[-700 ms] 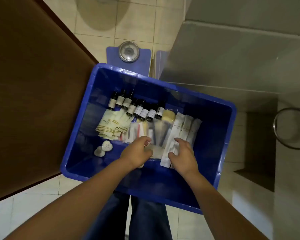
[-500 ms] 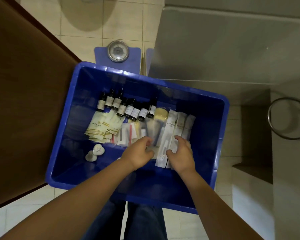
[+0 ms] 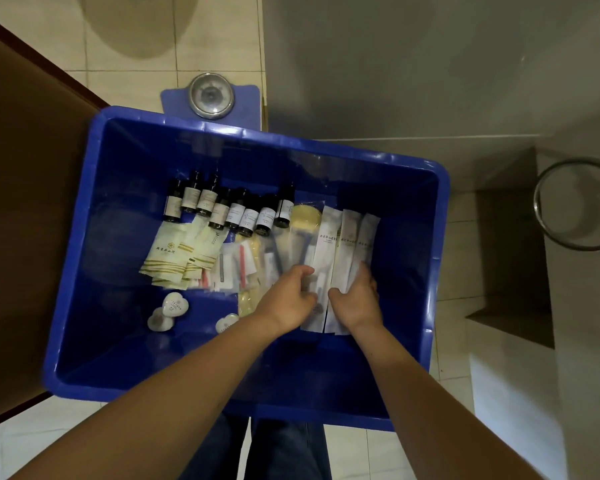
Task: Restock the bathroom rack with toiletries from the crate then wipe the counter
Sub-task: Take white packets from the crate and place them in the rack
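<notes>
Legs (image 3: 284, 448): in dark trousers, nearest, under the crate's near rim.
Crate (image 3: 94, 386): blue, open, on the tiled floor, between a brown door at left and grey walls at right.
Left hand (image 3: 286, 301): inside the crate, grip curled, fingertips on the clear packets; whether it pinches one I cannot tell.
Right hand (image 3: 357, 301): just beside the left, grip pressed down on the long white sachets (image 3: 340, 247); whether it has closed on them I cannot tell.
Soaps (image 3: 175, 304): small, white, heart-shaped, near left of the hands.
Cream sachets (image 3: 174, 252): fanned out, left of the clear packets.
Bottles (image 3: 232, 211): dark, white labels, in a row at the far side.
Scale (image 3: 210, 97): blue, round dial, on the floor beyond the crate.
Ring (image 3: 575, 204): metal, on the right wall.
</notes>
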Available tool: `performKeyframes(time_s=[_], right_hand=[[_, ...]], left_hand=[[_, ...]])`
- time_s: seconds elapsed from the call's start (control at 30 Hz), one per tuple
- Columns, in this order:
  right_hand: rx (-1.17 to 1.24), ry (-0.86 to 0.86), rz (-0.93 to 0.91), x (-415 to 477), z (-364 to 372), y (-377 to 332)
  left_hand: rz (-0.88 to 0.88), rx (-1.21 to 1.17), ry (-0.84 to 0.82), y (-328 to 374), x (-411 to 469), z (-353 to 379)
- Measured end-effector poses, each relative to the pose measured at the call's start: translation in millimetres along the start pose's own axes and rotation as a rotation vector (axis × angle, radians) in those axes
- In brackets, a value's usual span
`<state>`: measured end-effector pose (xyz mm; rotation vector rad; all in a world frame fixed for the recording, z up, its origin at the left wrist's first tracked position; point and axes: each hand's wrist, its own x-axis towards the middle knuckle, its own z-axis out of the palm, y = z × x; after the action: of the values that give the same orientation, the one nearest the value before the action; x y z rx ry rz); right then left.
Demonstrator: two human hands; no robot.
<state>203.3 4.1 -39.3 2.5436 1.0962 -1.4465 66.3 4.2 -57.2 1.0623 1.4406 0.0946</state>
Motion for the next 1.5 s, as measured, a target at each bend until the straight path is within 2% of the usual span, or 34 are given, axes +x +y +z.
performKeyframes(time_s=[0.37,0.57,0.8,1.0,1.17,1.33,1.5], right_hand=[[-0.045,0.039,0.016,12.3,2.5,7.0],[0.216,-0.029,0.057,16.2,5.0,9.4],[0.277,-0.039,0.103,14.7,2.1,11.2],[0.378,-0.095,0.059,9.0,7.4,10.0],[0.441,-0.131,0.064,3.5,8.5,9.2],[0.453,-0.040,-0.019,-10.5,-1.7,1.2],[0.467,-0.049,-0.040,-33.0,-14.8,-14.5]], left_hand=[[-0.060,-0.159,0.034,-7.3,13.3,25.4],[-0.047,-0.233,0.043,-8.5,16.5,30.8],[-0.146,-0.356,-0.010,-4.6,16.1,33.0],[-0.158,-0.233,0.125,-0.7,18.2,33.4],[-0.062,-0.056,0.171,-2.7,9.5,22.6],[-0.039,-0.056,0.227,5.8,-5.4,11.0],[-0.057,-0.164,0.209,31.1,-29.6,-7.6]])
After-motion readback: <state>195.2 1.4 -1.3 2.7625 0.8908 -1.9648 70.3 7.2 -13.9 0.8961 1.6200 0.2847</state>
